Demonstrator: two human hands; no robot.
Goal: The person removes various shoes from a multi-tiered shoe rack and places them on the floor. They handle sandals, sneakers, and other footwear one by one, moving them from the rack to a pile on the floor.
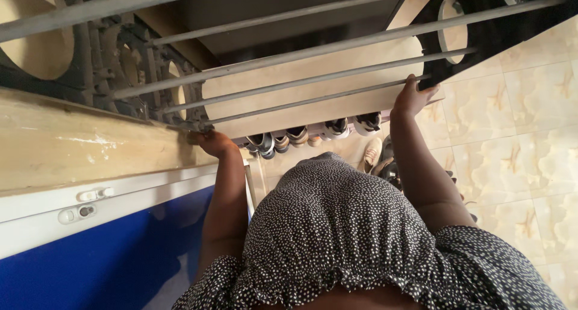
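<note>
Both hands grip a rack (313, 75) of parallel grey metal bars held overhead, one hand at each end of the nearest bar. The left hand (212, 142) closes on the left end, beside a pale wooden ledge (84, 144). The right hand (411, 98) closes on the right end, near a black ornate panel (481, 33). The hands are well apart. Below, shoes (313, 135) stand in a row on a tiled floor (524, 135).

Soft daylight, sharp, wide-angle edge distortion
</note>
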